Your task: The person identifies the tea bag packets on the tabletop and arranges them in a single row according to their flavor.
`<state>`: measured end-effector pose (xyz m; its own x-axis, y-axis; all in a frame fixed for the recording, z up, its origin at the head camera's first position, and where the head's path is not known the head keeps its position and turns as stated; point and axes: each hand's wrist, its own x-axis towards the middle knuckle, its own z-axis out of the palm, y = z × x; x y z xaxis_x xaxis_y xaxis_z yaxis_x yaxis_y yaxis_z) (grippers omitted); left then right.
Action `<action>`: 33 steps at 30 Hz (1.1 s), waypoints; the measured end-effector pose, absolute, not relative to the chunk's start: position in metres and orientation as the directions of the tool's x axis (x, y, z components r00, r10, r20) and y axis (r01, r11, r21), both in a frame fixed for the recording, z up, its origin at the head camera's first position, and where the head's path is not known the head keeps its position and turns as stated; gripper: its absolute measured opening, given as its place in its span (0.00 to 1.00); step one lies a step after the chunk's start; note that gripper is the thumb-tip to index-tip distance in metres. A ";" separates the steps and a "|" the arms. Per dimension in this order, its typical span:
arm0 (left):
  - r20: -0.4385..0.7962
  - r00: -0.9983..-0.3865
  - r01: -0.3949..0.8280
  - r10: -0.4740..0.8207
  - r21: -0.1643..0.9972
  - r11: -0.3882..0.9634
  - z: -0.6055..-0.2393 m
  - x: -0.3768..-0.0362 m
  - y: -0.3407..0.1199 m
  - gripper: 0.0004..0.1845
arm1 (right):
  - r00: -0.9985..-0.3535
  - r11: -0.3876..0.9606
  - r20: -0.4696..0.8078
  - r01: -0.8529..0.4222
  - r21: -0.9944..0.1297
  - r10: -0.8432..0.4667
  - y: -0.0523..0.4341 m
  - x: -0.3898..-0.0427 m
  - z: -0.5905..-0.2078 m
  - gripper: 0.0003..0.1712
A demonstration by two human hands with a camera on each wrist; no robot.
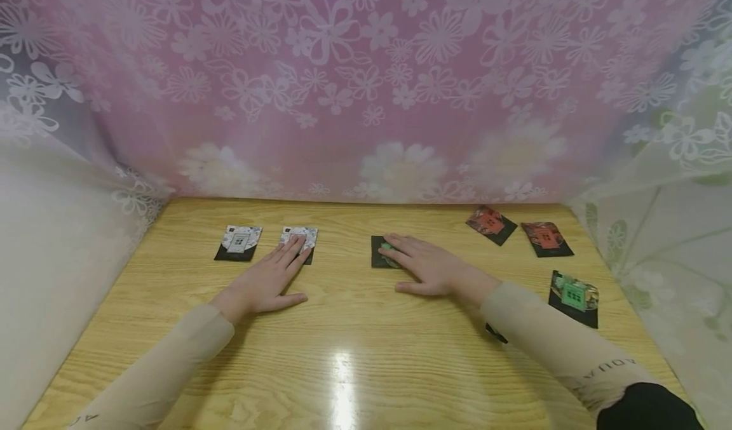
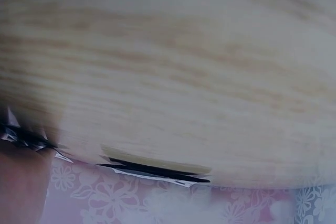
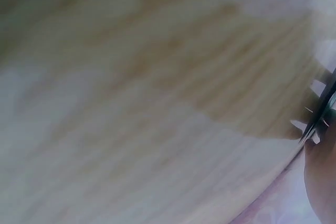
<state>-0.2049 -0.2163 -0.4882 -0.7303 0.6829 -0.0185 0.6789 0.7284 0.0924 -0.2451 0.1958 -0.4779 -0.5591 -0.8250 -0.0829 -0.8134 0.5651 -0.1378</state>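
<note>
My left hand (image 1: 265,284) lies with straight fingers over a small flat packet (image 1: 312,234), white-patterned above and black below. Its thumb points out to the right on the table. A matching white and black packet (image 1: 238,243) is just left of those fingers. Flat across a black packet with a green label (image 1: 377,252) rests my right hand (image 1: 431,268), fingers extended and covering much of it. The left wrist view catches an edge of my left hand (image 2: 23,182) and a packet seen edge-on (image 2: 157,172). In the right wrist view, my right hand (image 3: 321,169) shows at the far edge.
Two red and black packets (image 1: 492,225) (image 1: 547,238) lie at the back right of the wooden table (image 1: 320,354). A green-labelled packet (image 1: 574,298) sits nearer on the right. Under the right forearm, a dark packet corner (image 1: 496,333) sticks out. Flowered curtain (image 1: 366,100) encloses the back and sides.
</note>
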 end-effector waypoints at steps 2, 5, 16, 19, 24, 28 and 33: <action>-0.024 -0.732 0.676 0.680 0.094 0.731 -0.487 -0.205 -0.215 0.53 | -0.553 0.560 -0.084 -0.818 -0.132 -0.829 0.195 -0.246 -0.479 0.50; -0.038 -0.737 0.670 0.675 0.096 0.736 -0.487 -0.204 -0.214 0.53 | -0.548 0.554 -0.081 -0.822 -0.131 -0.833 0.194 -0.247 -0.481 0.49; -0.017 -0.728 0.681 0.685 0.092 0.727 -0.490 -0.204 -0.212 0.53 | -0.618 0.620 -0.061 -0.774 -0.127 -0.784 0.193 -0.238 -0.466 0.53; -0.020 -0.732 0.677 0.681 0.082 0.731 -0.488 -0.203 -0.212 0.53 | -0.672 0.668 -0.037 -0.727 -0.161 -0.740 0.188 -0.228 -0.457 0.52; -0.008 -0.733 0.678 0.681 0.084 0.730 -0.487 -0.202 -0.213 0.53 | -0.744 0.734 -0.058 -0.640 -0.226 -0.666 0.175 -0.212 -0.452 0.53; -0.020 -0.736 0.674 0.677 0.074 0.735 -0.488 -0.202 -0.213 0.53 | -0.768 0.758 -0.086 -0.598 -0.263 -0.635 0.161 -0.202 -0.455 0.54; -0.016 -0.738 0.672 0.674 0.067 0.738 -0.488 -0.203 -0.213 0.53 | -0.798 0.807 -0.161 -0.539 -0.240 -0.581 0.144 -0.195 -0.462 0.56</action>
